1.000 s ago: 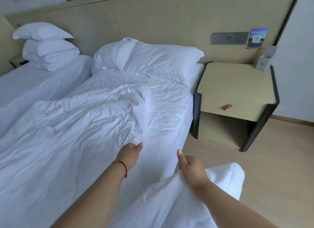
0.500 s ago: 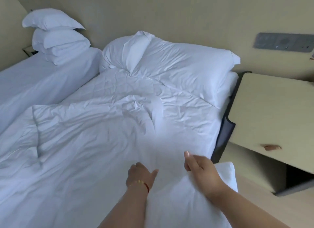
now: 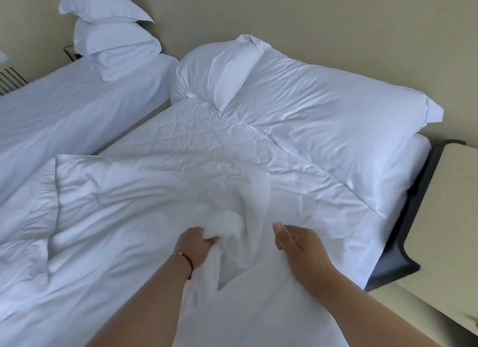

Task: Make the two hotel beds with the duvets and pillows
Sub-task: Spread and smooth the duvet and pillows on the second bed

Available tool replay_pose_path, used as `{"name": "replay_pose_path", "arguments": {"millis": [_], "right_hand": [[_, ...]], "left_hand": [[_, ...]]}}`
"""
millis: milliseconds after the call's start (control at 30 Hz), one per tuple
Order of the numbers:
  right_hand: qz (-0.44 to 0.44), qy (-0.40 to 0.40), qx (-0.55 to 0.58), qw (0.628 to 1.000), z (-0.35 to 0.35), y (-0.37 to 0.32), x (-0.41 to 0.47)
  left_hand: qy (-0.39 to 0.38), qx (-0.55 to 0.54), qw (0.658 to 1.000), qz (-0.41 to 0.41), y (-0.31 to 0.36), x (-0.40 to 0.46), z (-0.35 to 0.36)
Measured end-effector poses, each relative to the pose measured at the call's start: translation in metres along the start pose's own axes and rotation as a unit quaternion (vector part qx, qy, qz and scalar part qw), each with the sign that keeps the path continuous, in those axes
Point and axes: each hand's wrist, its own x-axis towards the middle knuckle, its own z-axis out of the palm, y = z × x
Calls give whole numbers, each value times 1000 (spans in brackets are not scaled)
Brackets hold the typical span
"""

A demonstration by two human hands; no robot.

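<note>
A crumpled white duvet (image 3: 134, 217) covers the near bed (image 3: 196, 137). My left hand (image 3: 196, 245) grips a bunched fold of the duvet near its right edge. My right hand (image 3: 297, 243) holds the same duvet edge a little to the right, thumb on top, fingers hidden under the cloth. At the head of this bed lies a large white pillow (image 3: 323, 129), with a second pillow (image 3: 214, 72) leaning beside it. The far bed (image 3: 64, 114) on the left carries two stacked pillows (image 3: 111, 28) over a folded duvet (image 3: 124, 64).
A beige nightstand (image 3: 455, 207) with a dark frame stands tight against the near bed's right side. A beige headboard wall (image 3: 310, 18) runs behind both beds. A narrow gap separates the two beds.
I have leaned in over the bed. My left hand went from resting on the duvet to gripping a bunch of it, and both hands moved up toward the pillows with the cloth.
</note>
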Motion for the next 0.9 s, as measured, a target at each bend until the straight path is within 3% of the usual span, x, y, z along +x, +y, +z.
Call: {"name": "replay_pose_path", "arguments": {"millis": [133, 267, 333, 400, 533, 633, 700, 733, 800, 900], "right_hand": [[-97, 23, -1, 995, -47, -53, 78], [-198, 58, 5, 979, -111, -106, 147], [-216, 42, -12, 975, -139, -125, 175], [-191, 6, -104, 976, -157, -129, 196], [-52, -112, -325, 938, -154, -83, 233], [31, -175, -366, 914, -137, -52, 250], [37, -191, -344, 919, -123, -44, 265], [48, -196, -304, 931, -115, -41, 274], [141, -199, -113, 963, -92, -36, 292], [277, -192, 139, 931, -58, -32, 310]], "left_hand": [[149, -134, 979, -33, 67, 41, -112], [295, -252, 920, -46, 154, 82, -222], [348, -316, 881, -47, 197, 93, -267], [368, -357, 858, -41, 223, 102, -294], [355, -371, 856, -59, 218, 124, -281], [326, -314, 888, -82, 199, 143, -237], [287, -310, 901, -94, 187, 147, -209], [258, -329, 903, -103, 181, 147, -197], [197, -384, 893, -128, 166, 143, -171], [115, -427, 888, -128, 147, 115, -132]]}}
